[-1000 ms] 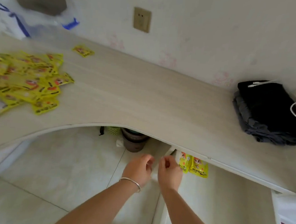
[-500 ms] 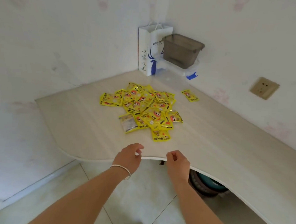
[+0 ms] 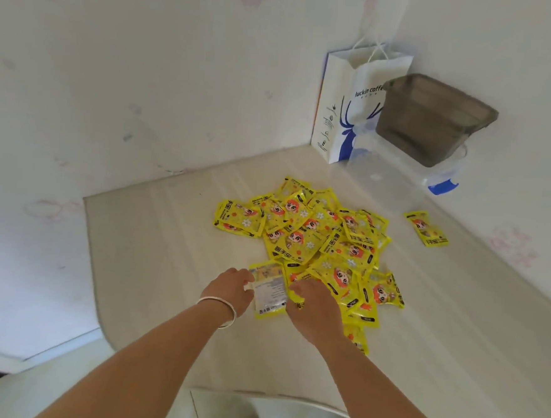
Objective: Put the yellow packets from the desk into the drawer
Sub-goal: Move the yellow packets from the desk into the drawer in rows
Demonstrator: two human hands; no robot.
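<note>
Half a second earlier both hands had hovered empty at the near edge of the desk (image 3: 167,250); a second earlier they had been down at the open drawer, where two packets already lay. Now they had reached the near side of the heap of yellow packets (image 3: 314,241), which I judged to be the start of another pick-up run, with most of the job still ahead. The left hand (image 3: 229,290) lay with fingers curled at the left edge of a face-down packet (image 3: 270,288), touching it; whether it had pinched the packet yet could not be told. The right hand (image 3: 316,306) rested palm-down on the packets at the near right of that one, fingers bent and hidden under the knuckles, so its grip also could not be told. The drawer was out of sight. The packets looked like flat, glossy film sachets, rectangular, printed with a cartoon face, overlapping loosely and likely slippery against each other; the face-down one showed a pale, text-covered back. One stray packet (image 3: 426,228) lay apart to the far right of the heap. The desk was smooth, pale wood-grain laminate with a curved near edge. In the far corner stood a stiff white paper coffee bag (image 3: 343,109) with cord handles, beside a smoky translucent plastic bin (image 3: 430,118).
</note>
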